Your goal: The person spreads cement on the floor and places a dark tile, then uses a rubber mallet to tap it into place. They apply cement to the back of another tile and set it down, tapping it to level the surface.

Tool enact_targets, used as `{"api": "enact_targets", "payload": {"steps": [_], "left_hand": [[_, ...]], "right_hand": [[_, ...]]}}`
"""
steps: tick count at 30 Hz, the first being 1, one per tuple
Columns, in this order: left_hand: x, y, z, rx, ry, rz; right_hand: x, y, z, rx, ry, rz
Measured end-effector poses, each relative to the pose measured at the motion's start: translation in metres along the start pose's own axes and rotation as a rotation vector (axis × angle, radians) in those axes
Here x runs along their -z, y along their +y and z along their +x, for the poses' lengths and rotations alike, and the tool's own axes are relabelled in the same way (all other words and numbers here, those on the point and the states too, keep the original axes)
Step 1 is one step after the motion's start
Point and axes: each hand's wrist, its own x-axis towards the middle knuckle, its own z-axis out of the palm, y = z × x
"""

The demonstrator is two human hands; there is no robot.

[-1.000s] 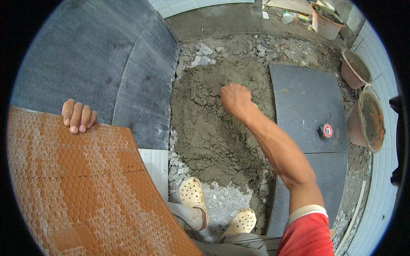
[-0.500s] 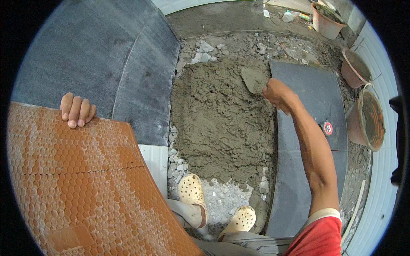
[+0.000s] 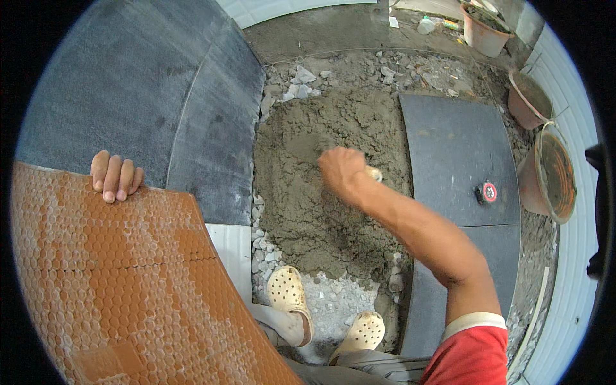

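My left hand [image 3: 116, 176] is hooked over the top edge of a large tile [image 3: 128, 256], whose orange-brown honeycomb back stands facing me at the lower left. Out over the bed of wet grey mortar [image 3: 333, 218], my right hand [image 3: 344, 172] is closed round the handle of a trowel. The pale butt of the trowel handle [image 3: 374, 174] pokes out beside the fist. Its blade [image 3: 307, 146] is smeared by motion and blends into the mortar just left of the hand.
Dark grey tiles [image 3: 459, 154] lie right of the mortar, with a round red-and-black tape measure [image 3: 488, 193] on them. More dark tiles [image 3: 215, 122] stand at the left. Buckets [image 3: 548, 173] line the right wall. Rubble [image 3: 301, 80] borders the mortar, and my pale clogs [image 3: 289, 292] stand on gravel.
My right hand has swept left with the trowel, from the mortar's right edge to over its middle. My left hand stays on the tile edge.
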Motion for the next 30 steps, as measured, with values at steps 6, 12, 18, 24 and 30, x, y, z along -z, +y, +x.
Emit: {"api": "enact_targets", "payload": {"steps": [6, 12, 18, 24, 30], "left_hand": [[0.001, -0.002, -0.004, -0.026, 0.023, -0.004], [0.006, 0.001, 0.0, 0.016, -0.034, -0.025], [0.013, 0.002, 0.0, -0.006, -0.083, -0.022], [0.014, 0.003, -0.005, 0.022, -0.051, -0.023], [0.012, 0.0, -0.006, -0.023, -0.017, -0.02]], "right_hand": [[0.001, 0.055, 0.02, -0.103, 0.104, 0.025], [0.011, 0.07, 0.047, -0.192, 0.158, 0.054], [0.03, 0.125, 0.047, -0.181, -0.24, 0.655], [0.025, 0.118, 0.071, -0.292, -0.267, 0.883], [0.021, 0.086, 0.058, -0.007, -0.372, 0.696]]}}
